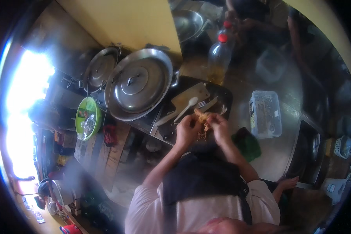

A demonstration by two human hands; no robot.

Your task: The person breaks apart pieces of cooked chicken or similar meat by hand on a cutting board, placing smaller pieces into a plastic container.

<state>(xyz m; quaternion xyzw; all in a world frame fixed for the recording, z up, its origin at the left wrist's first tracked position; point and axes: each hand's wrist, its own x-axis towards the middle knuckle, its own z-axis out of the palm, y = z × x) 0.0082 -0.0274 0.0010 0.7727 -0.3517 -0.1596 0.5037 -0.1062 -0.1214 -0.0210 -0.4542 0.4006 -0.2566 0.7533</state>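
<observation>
A ragged piece of cooked meat (pixel 203 116), likely chicken, is held between my two hands over a dark cutting board (pixel 226 93). My left hand (pixel 188 128) pinches it from one side, my right hand (pixel 219 124) from the other. Shreds hang below it. On the board, just beyond my hands, lie a cleaver (pixel 190 95), a white plastic spoon (pixel 192 101), a fork (pixel 201 104) and a knife (pixel 210 104). The fingertips are partly hidden by the meat.
Left of the board stands a large lidded metal pan (pixel 137 84), with a smaller one (pixel 101 70) behind. A bottle with a red cap (pixel 219 58) stands beyond the board. To the right are a clear plastic container (pixel 265 114) and a green cloth (pixel 247 144). Other people are nearby.
</observation>
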